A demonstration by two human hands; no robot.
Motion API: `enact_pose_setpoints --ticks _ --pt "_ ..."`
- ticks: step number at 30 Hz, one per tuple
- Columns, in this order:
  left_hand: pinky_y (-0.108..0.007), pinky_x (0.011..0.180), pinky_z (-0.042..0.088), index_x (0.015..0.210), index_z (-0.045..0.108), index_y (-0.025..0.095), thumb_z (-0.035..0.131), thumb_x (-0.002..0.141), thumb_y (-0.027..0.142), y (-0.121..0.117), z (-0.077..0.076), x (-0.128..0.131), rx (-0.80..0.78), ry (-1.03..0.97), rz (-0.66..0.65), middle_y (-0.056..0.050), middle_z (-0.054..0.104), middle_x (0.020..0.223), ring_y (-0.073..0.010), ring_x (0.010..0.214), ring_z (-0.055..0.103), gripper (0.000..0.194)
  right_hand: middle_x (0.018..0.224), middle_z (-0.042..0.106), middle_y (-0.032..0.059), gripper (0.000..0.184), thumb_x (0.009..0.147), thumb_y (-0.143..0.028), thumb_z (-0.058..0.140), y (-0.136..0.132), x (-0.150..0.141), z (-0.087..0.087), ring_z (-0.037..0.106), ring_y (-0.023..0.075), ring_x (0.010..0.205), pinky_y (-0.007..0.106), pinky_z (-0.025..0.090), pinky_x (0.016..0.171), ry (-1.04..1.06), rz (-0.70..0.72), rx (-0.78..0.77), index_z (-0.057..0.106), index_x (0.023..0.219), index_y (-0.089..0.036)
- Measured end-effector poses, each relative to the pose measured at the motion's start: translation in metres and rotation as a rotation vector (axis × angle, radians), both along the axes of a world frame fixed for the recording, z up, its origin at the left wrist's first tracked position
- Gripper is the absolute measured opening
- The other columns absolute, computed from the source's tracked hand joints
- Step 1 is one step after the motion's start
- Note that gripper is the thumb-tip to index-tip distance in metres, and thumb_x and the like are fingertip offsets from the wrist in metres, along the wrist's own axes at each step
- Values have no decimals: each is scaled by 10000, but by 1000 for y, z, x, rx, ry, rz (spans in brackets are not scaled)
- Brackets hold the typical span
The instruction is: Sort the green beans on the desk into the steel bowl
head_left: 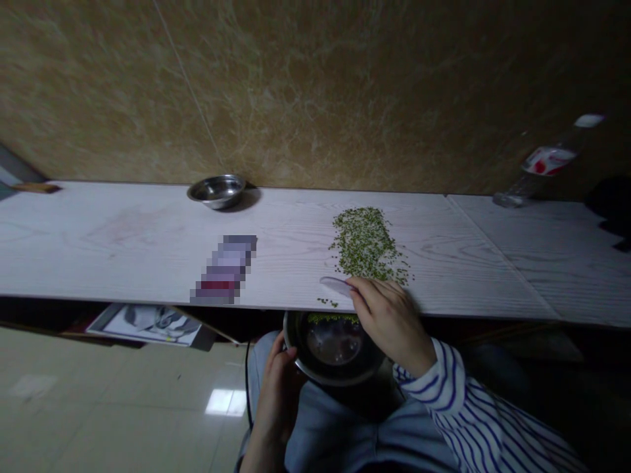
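Observation:
Many small green beans [365,243] lie spread in a patch on the white wood-grain table [286,253]. My right hand [389,315] is closed on a thin pale disc-like piece [336,286], which slants near the table's front edge, just below the patch. A few loose beans [327,302] lie beside it at the edge. Below that edge, over my lap, is a metal bowl [340,378] with some green beans inside along its far side. Fingers of my left hand [283,368] grip the bowl's left rim. My right hand covers part of the bowl.
A small shiny metal bowl [217,192] stands near the wall, with a blurred-out flat item [225,269] in front of it. At the back right a clear plastic bottle [537,167] stands near a dark object [611,210]. An open drawer [148,325] juts out below the table at left.

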State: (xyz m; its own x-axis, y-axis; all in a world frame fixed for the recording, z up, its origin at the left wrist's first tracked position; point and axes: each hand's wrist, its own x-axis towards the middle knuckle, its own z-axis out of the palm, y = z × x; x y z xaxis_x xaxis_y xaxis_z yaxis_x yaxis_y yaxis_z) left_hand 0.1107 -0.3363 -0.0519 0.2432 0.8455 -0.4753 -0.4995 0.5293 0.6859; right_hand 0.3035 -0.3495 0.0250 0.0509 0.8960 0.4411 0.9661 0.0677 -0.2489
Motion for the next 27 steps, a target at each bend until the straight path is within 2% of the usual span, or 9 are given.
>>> enact_pose_setpoints --ticks 7,12,16,20,25,27 --pt "-346 782 522 1219 608 236 652 751 302 3 -3 -10 32 9 -26 -74 693 1165 -286 1063 627 475 940 728 40 187 975 -165 463 -8 -13 5 635 187 881 338 361 771 15 144 -57 625 1051 -219" --pt "-336 743 524 1142 637 238 644 735 269 0 -2 -14 54 26 -23 -67 712 1080 -284 998 642 407 947 728 25 175 960 -157 492 -20 -6 7 628 173 875 339 366 785 44 203 -46 626 1049 -226" --pt "-316 692 515 1160 632 218 645 701 240 -6 -8 -21 46 85 -43 -50 712 1030 -260 916 652 459 956 726 34 156 969 -178 485 -33 9 7 642 173 881 339 384 800 94 153 -13 615 1046 -216" --pt "-337 722 516 1193 629 208 652 667 259 -13 -17 -29 40 102 -9 -58 709 1041 -272 957 632 528 969 727 43 150 960 -187 494 -44 26 1 659 184 879 344 425 801 85 70 55 608 1055 -209" --pt "-345 810 501 1210 631 217 616 691 191 -22 -21 -24 17 73 -124 -38 719 979 -250 950 635 520 974 736 49 159 952 -211 504 -54 38 -5 681 197 868 342 475 774 58 13 145 614 1068 -203" --pt "-342 808 501 1184 646 207 595 693 181 -24 -21 -19 24 57 -120 -38 718 979 -246 948 634 495 975 741 53 162 950 -221 504 -60 42 -3 688 200 858 339 492 764 51 -14 174 621 1061 -203"
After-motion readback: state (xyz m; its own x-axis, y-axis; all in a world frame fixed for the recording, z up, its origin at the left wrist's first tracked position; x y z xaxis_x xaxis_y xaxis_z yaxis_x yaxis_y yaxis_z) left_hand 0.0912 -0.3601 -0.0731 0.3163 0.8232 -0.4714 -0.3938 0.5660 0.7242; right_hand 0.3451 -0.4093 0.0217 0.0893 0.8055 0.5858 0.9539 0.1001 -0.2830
